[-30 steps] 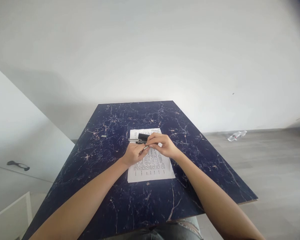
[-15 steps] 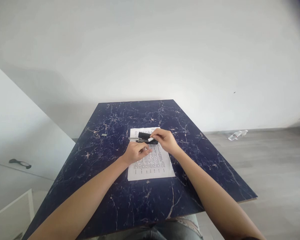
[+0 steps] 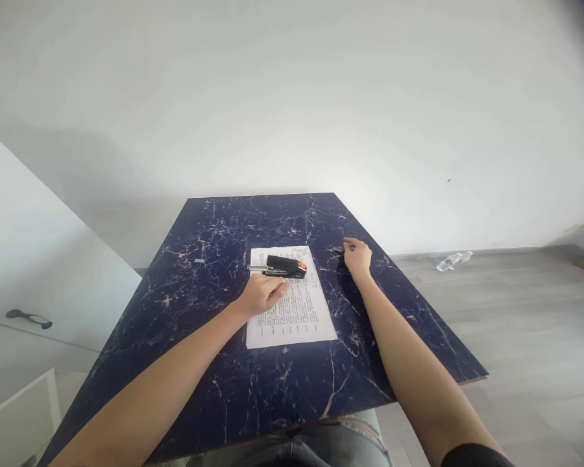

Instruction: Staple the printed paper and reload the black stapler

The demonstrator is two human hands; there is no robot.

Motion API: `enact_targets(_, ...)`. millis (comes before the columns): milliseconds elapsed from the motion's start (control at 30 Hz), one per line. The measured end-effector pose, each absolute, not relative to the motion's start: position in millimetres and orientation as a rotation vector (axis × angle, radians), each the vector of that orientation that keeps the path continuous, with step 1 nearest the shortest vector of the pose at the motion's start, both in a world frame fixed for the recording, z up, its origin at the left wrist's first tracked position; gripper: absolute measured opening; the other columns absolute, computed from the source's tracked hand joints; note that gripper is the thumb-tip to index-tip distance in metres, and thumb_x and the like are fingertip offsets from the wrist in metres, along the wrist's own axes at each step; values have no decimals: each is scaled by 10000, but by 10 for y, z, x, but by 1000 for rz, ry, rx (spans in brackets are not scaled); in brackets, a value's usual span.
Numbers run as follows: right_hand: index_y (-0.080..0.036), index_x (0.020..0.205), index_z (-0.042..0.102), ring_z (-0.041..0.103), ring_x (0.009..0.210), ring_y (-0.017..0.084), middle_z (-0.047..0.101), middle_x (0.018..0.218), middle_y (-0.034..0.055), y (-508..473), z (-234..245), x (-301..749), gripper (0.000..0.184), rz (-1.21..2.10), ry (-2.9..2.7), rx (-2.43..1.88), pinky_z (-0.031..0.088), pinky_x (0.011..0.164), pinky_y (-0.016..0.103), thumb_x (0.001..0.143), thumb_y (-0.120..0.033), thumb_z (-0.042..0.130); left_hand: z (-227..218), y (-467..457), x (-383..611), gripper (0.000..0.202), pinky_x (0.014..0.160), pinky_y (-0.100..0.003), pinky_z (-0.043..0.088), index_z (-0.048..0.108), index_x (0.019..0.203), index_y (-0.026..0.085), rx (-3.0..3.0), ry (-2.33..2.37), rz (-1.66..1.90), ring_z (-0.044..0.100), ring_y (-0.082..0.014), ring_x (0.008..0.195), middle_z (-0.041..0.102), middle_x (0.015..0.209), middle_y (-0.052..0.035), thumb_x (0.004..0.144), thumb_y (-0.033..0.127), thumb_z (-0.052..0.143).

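A black stapler [image 3: 287, 266] with an orange button lies across printed sheets of paper [image 3: 292, 331]. Its metal rail sticks out to the left. My left hand [image 3: 263, 293] rests on the sheets along the stapler's near side, fingers curled in; whether it grips anything is hidden. Far to the right, my right hand [image 3: 357, 256] is low over the table, thumb and fingers drawn together. Beside those fingertips lies a small dark thing [image 3: 337, 250], too small to name. I cannot make out what the right fingers hold.
The dark blue marbled table [image 3: 214, 227] stands by a white wall. A small pale green piece [image 3: 199, 261] lies on its left part. On the floor at right is a clear plastic bottle [image 3: 453, 261]; at left stands a white cabinet with a dark handle [image 3: 29, 318].
My right hand has moved from the stapler to the table's right side. The small white piece it held is out of sight. My left hand has stayed by the stapler, its fingers more curled.
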State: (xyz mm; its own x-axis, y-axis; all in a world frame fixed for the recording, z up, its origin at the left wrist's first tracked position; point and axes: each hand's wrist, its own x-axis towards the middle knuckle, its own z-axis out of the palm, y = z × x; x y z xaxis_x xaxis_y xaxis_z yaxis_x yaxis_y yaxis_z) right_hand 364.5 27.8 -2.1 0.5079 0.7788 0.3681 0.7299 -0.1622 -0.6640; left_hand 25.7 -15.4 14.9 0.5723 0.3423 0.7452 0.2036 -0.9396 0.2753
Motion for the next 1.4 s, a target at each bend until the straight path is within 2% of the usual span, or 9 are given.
enact_targets(100, -125, 1140, 766, 697, 867, 274, 769, 898, 131, 278, -6, 3622, 409, 68, -1188, -1896, 506, 866, 372, 901, -295, 482, 152, -150, 257, 383, 440, -251, 302, 550, 691, 187, 2650, 464, 1306, 438, -89, 414, 490, 510, 44, 1057, 256, 458)
enact_targets(267, -159, 1126, 748, 709, 844, 270, 753, 768, 61, 267, -10, 3552, 367, 241, -1358, -1958, 509, 877, 368, 827, -358, 671, 131, -150, 247, 354, 470, -261, 328, 549, 702, 186, 2675, 454, 1365, 469, -95, 438, 516, 531, 39, 1045, 225, 472)
enact_targets(367, -162, 1203, 714, 708, 898, 270, 761, 792, 49, 268, -42, 3550, 412, 207, -1352, -1960, 503, 918, 379, 824, -319, 679, 116, -191, 255, 334, 484, -269, 361, 582, 731, 190, 2695, 485, 1426, 499, -106, 447, 555, 543, 30, 1041, 222, 462)
enact_targets(533, -172, 1083, 761, 690, 907, 258, 760, 892, 81, 303, -112, 3610, 304, 166, -1392, -1983, 499, 935, 375, 830, -260, 619, 234, -157, 107, 296, 498, -261, 408, 652, 810, 193, 2784, 562, 1460, 559, -119, 479, 632, 593, 6, 1028, 246, 458)
enact_targets(700, -158, 1112, 778, 642, 1008, 276, 703, 1021, 140, 331, -167, 3636, 356, 63, -1498, -1990, 478, 984, 386, 827, -262, 591, 490, 191, -727, 325, 569, -271, 446, 658, 826, 198, 2419, 1435, 1461, 549, -136, 513, 607, 613, -2, 1040, 323, 448)
enact_targets(867, -71, 1181, 751, 621, 1072, 299, 658, 1168, 208, 340, -184, 3653, 443, 15, -1470, -2029, 464, 1028, 404, 821, -246, 560, 341, 436, -1624, 254, 1054, -428, 473, 698, 1144, 177, 2350, 1867, 998, 632, -277, 1112, 637, 1207, -136, 923, 259, 602)
enact_targets(967, -55, 1217, 734, 605, 1133, 309, 656, 1207, 214, 330, -171, 3659, 468, 8, -1476, -2034, 438, 1082, 419, 819, -218, 550, 169, 478, -1801, 397, 1124, -470, 420, 651, 1319, 218, 2343, 1852, 739, 537, -303, 1305, 556, 1417, -127, 928, 282, 614)
enact_targets(1133, -86, 1369, 657, 617, 1112, 297, 608, 1275, 204, 243, -77, 3605, 562, -18, -1427, -1977, 467, 1036, 399, 832, -204, 541, 78, 538, -1785, 230, 1092, -460, 429, 753, 1100, 226, 2334, 1765, 734, 603, -284, 1186, 697, 1222, -88, 936, 304, 612)
enact_targets(1400, -166, 1208, 733, 633, 784, 221, 598, 1203, 144, 152, 17, 3265, 443, -18, -1542, -1691, 538, 906, 426, 827, -211, 513, 86, 547, -1679, 165, 875, -366, 512, 704, 953, 210, 2055, 1672, 1232, 687, -231, 844, 732, 916, -67, 920, 360, 644)
